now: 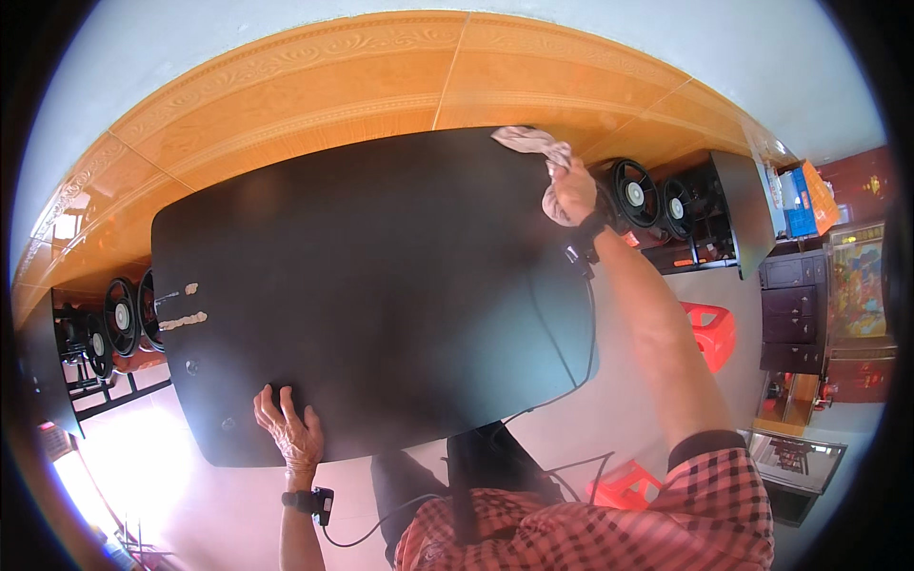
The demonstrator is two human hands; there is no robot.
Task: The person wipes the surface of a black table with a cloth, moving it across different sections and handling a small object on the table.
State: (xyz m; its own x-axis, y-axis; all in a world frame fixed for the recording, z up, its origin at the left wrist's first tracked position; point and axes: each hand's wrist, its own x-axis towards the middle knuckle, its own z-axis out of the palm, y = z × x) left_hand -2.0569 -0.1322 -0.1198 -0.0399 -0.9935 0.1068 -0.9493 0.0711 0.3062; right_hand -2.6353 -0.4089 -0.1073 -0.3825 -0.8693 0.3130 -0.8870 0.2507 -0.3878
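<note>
A large black tabletop (343, 271) with rounded corners fills the middle of the view. My right hand (573, 189) grips a pale pinkish cloth (528, 140) at the far right corner, part of it lying over the far edge. Near the left part of the close edge, my left hand (289, 428) rests on the surface, fingers spread and holding nothing. Light beige strips (183, 321) and small clear round spots lie at the tabletop's left end. Both wrists wear black bands with small devices and cables; one cable crosses the right end.
Tan tiled wall (321, 78) runs behind the tabletop. Black frames with round wheel-like parts (634, 193) stand right and left (121, 316). Red plastic stools (714, 335) are on the floor at the right, one near my legs (625, 485). Dark drawers (789, 314) stand farther right.
</note>
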